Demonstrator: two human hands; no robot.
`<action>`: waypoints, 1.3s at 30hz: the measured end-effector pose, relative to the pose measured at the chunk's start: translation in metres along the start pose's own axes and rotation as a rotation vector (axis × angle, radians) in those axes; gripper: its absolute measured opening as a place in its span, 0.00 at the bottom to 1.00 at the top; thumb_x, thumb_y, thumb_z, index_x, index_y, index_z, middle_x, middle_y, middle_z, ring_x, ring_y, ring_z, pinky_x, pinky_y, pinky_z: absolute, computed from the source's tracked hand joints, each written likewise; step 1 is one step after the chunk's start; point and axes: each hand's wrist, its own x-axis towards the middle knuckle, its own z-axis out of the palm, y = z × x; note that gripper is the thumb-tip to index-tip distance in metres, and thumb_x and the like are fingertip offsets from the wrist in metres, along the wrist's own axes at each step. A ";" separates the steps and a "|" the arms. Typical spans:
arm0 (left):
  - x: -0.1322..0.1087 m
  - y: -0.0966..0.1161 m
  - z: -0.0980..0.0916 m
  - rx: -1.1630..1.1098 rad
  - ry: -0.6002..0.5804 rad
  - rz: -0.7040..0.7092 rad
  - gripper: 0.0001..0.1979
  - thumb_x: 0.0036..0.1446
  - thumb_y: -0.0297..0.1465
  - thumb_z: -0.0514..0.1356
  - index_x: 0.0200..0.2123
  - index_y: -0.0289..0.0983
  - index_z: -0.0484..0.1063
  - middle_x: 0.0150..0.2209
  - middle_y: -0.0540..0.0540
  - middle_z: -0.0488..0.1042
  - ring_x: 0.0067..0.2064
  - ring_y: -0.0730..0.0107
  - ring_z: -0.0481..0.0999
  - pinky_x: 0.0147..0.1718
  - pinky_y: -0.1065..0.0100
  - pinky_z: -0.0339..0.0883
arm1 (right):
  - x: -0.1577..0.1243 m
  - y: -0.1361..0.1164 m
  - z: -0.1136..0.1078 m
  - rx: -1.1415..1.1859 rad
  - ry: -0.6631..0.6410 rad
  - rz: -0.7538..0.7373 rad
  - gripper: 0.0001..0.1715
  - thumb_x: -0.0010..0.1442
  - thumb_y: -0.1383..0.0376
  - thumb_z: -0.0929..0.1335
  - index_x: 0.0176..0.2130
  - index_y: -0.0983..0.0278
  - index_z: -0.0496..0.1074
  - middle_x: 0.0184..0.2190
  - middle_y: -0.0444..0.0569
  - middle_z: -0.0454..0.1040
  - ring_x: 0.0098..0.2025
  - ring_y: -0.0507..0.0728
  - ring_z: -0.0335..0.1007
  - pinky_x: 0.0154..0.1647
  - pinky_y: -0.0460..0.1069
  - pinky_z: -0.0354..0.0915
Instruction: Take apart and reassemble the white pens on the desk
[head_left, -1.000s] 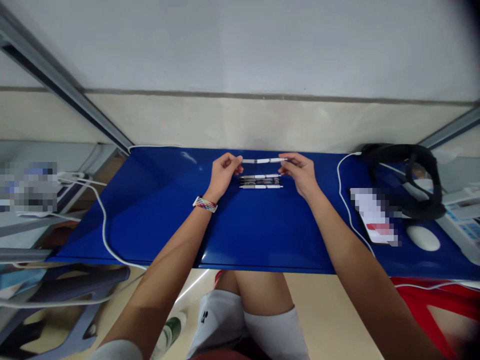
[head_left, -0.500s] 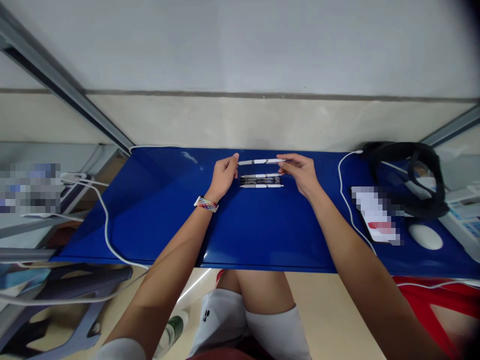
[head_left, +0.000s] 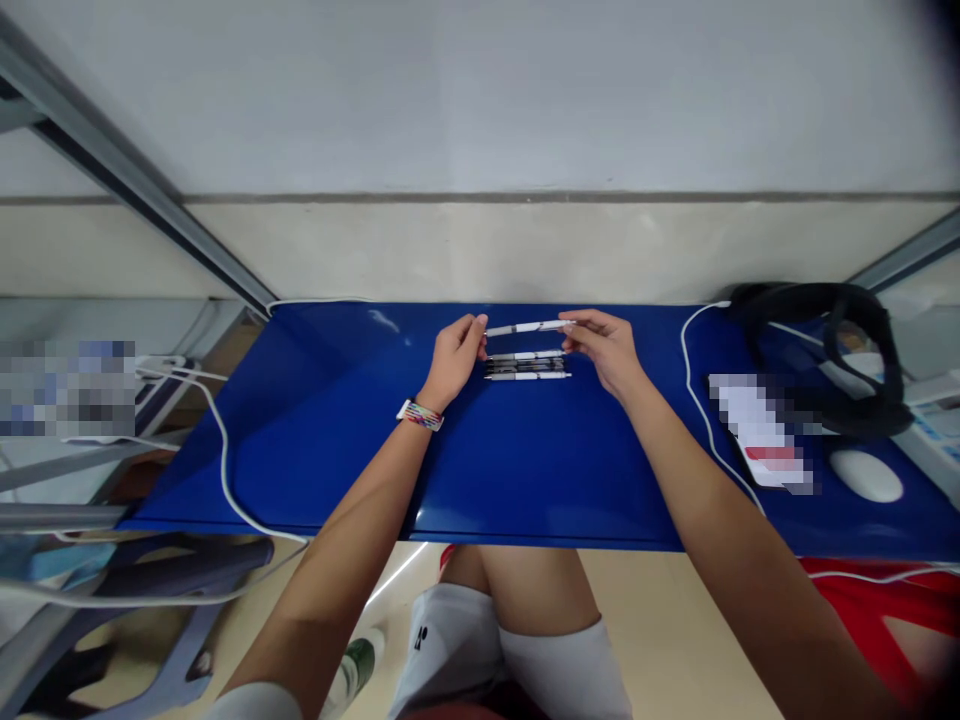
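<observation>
A white and grey pen (head_left: 529, 327) is stretched crosswise between my two hands, its right end slightly higher. My right hand (head_left: 606, 350) pinches the right end between thumb and fingers. At the other end, the closed fingertips of my left hand (head_left: 456, 358) meet the pen; a multicoloured woven band (head_left: 421, 414) circles that wrist. Just nearer to me, several similar pens (head_left: 528, 376) lie side by side in a compact row on the blue table (head_left: 517, 460). Darker barrels show in the middle of the row, with white and grey ones along its outer edges.
On the right lie a phone (head_left: 761, 435) with a blurred screen, a white mouse (head_left: 867, 476) and a black strapped headset (head_left: 825, 300). A white cable (head_left: 694, 380) runs beside the phone, and another cable (head_left: 222, 450) crosses the table's left side. A wall stands behind.
The pen between my hands tilts slightly more, its left end lower. Both hands remain at its ends. The whole view has shifted a little.
</observation>
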 end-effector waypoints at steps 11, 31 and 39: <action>-0.005 0.006 -0.002 0.050 -0.089 0.038 0.28 0.75 0.53 0.59 0.26 0.41 0.69 0.24 0.50 0.70 0.28 0.68 0.68 0.30 0.65 0.62 | 0.001 0.000 0.001 -0.012 -0.024 -0.010 0.18 0.50 0.54 0.85 0.40 0.56 0.88 0.31 0.45 0.82 0.30 0.55 0.77 0.36 0.54 0.78; 0.001 0.003 0.000 -0.266 -0.011 -0.050 0.14 0.70 0.46 0.65 0.43 0.41 0.78 0.27 0.50 0.75 0.26 0.71 0.75 0.28 0.68 0.72 | 0.000 -0.003 0.002 0.014 -0.015 0.046 0.22 0.51 0.52 0.84 0.43 0.57 0.86 0.36 0.47 0.84 0.31 0.54 0.77 0.37 0.53 0.77; 0.001 0.001 0.000 -0.267 -0.023 -0.035 0.15 0.63 0.38 0.70 0.51 0.43 0.76 0.39 0.47 0.81 0.35 0.68 0.84 0.30 0.69 0.74 | -0.001 -0.003 0.004 0.053 -0.014 0.059 0.22 0.49 0.52 0.85 0.42 0.57 0.86 0.35 0.46 0.84 0.31 0.54 0.76 0.36 0.52 0.77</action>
